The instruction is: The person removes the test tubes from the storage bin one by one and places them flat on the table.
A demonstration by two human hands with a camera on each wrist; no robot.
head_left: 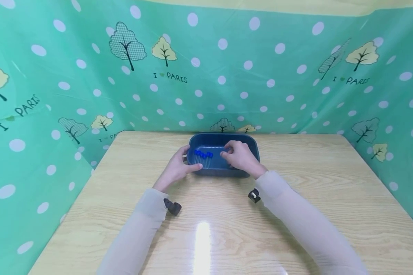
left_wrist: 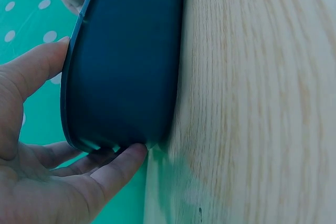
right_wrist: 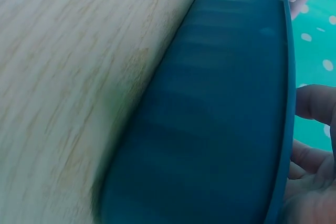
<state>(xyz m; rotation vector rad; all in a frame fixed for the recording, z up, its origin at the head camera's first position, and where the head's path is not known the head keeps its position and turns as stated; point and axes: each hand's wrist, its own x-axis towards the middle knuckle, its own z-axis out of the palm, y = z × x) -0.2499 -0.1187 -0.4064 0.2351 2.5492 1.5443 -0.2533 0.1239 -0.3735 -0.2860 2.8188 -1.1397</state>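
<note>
Pale grey cloth sleeves (head_left: 133, 233) point to a shiny, dark-blue, round-cornered plastic tub (head_left: 223, 173) at twelve o'clock, bright-blue blocks (head_left: 209, 155) inside at nine. Left hand (head_left: 177, 165) grips it; right hand (head_left: 241, 156) half curls, hold hidden.

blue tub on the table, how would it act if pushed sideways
The blue tub probably slides rather than tips, since it sits low and broad on the table. It seems fairly stiff, with no dent visible where the left hand grips it. Smooth sides may make it slippery.
</note>
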